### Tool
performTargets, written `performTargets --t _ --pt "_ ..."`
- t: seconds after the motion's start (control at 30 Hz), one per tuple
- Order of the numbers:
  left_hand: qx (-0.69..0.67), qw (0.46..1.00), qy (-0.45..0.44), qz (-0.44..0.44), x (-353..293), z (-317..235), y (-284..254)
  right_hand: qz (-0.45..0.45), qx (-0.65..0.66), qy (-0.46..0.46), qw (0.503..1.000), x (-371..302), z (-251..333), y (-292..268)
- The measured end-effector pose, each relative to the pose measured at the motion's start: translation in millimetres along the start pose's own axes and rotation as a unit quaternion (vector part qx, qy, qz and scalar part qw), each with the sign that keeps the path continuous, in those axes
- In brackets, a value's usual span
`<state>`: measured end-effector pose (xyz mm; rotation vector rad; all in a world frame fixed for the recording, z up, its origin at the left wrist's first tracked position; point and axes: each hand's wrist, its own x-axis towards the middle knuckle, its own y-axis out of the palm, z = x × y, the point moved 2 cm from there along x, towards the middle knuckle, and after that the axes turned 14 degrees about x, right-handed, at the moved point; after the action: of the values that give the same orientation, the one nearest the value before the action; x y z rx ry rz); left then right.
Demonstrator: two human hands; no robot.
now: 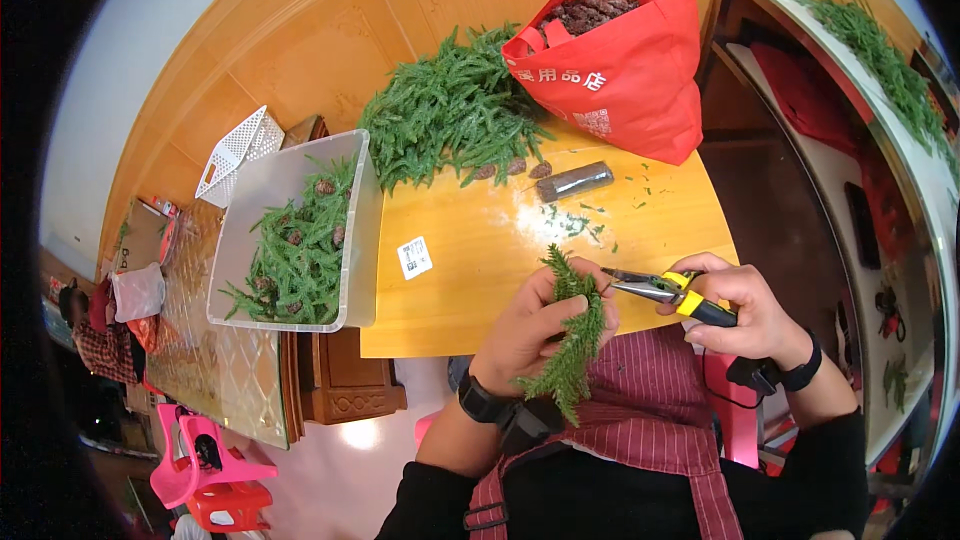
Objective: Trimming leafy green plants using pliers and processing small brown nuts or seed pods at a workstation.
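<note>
A green artificial pine sprig (570, 355) is gripped in my left hand (525, 325), thumb laid across it, above the table's front edge. My right hand (755, 315) is closed around the yellow-and-black handles of a pair of pliers (708, 308). The metal jaws point left and come close to my left fingertips beside the sprig. Whether they pinch a wire or stem there is too small to tell. Small green clippings (572, 225) and a dark cylinder in clear wrap (575, 182) lie on the yellow table (450, 310) beyond my hands.
At the left stands a translucent bin (362, 230) holding sprigs with pine cones. A heap of green sprigs (450, 105) lies at the back, beside a red bag (630, 90) of pine cones. Loose pine cones (540, 170) and a white label (414, 257) are on the table. Shelving (830, 70) borders the right.
</note>
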<state>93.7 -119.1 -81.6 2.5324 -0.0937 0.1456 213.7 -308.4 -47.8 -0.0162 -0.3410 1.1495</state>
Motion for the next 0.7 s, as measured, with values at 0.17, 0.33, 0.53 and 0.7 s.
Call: performTargets --t 0.17,0.33,0.53,0.7 --pt "-0.014 1.000 0.008 -0.009 1 2 2 0.009 0.004 -0.017 1.000 1 -1 -1" --pt "0.216 0.969 0.007 -0.122 -2 -16 6 -0.041 -0.033 0.014 0.999 -4 7 1" --pt "0.654 0.676 0.293 -0.174 1 -30 17 -0.076 -0.075 0.066 0.992 -8 10 5" --pt "0.280 0.946 0.044 -0.156 -2 -21 15 -0.053 -0.060 0.009 0.997 -7 0 1"
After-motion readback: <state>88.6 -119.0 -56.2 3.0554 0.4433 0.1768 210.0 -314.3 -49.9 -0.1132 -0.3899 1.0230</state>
